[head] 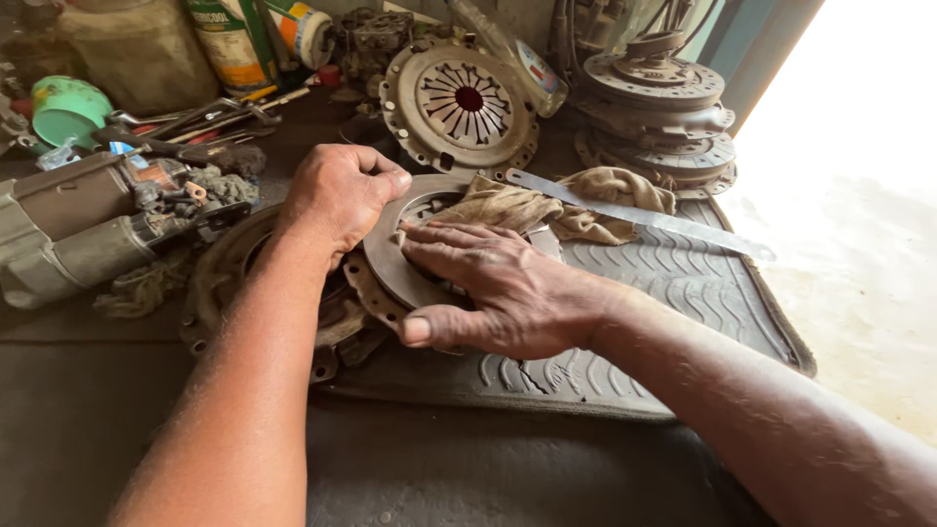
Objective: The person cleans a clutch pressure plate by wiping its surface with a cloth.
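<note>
The right hand (508, 288) lies flat, fingers stretched out, pressing on a round, rusty-grey metal clutch disc (390, 256) that rests on the near-left part of a ribbed black rubber mat (683, 283). The left hand (340, 195) is curled into a loose fist at the disc's far-left rim, thumb touching the edge (whether it truly pinches the rim cannot be told). A crumpled tan rag (547, 207) lies just behind, under a flat steel ruler (644, 217).
</note>
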